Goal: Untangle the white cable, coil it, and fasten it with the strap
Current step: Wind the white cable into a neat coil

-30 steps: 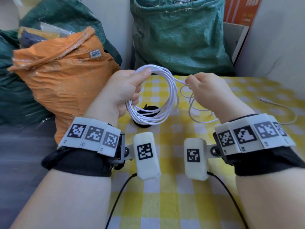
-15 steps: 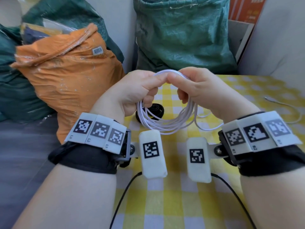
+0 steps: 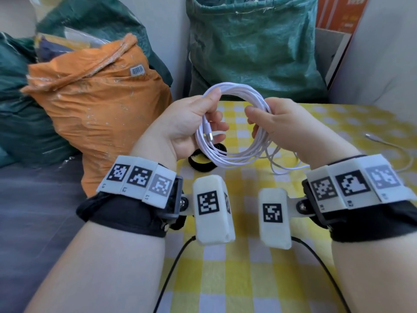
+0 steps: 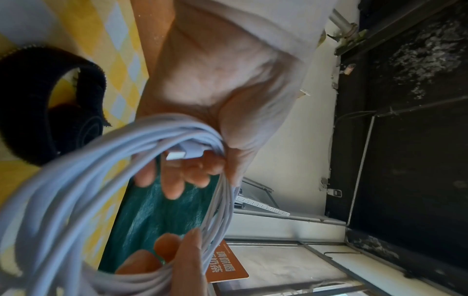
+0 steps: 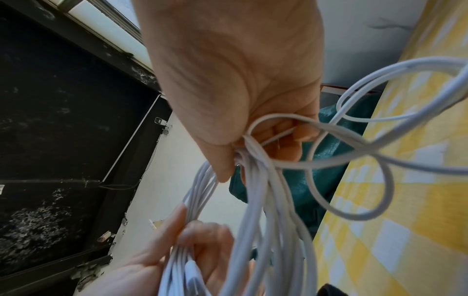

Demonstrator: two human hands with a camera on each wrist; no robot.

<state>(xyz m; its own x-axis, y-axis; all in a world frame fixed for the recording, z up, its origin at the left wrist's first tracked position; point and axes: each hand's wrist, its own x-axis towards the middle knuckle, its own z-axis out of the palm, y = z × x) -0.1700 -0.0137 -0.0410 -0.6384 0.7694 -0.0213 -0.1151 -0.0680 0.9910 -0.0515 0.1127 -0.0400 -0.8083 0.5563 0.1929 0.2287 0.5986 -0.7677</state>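
Both your left hand (image 3: 191,123) and right hand (image 3: 284,125) grip the coiled white cable (image 3: 237,91), black strap (image 3: 200,163) sitting on the checkered table (image 3: 248,279) underneath.

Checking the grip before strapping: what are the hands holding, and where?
Both grip the white cable coil: left hand its left side, right hand its right.

The head camera sits high and looks forward and down over both arms at the table (image 3: 338,123), from a little way back. The left wrist camera looks along the left hand (image 4: 215,84) from very close, tipped on its side. The right wrist camera looks along the right hand (image 5: 235,76), just as close. All three views share the cable (image 3: 234,154) held between the hands, and both wrist views catch the other hand's fingers.
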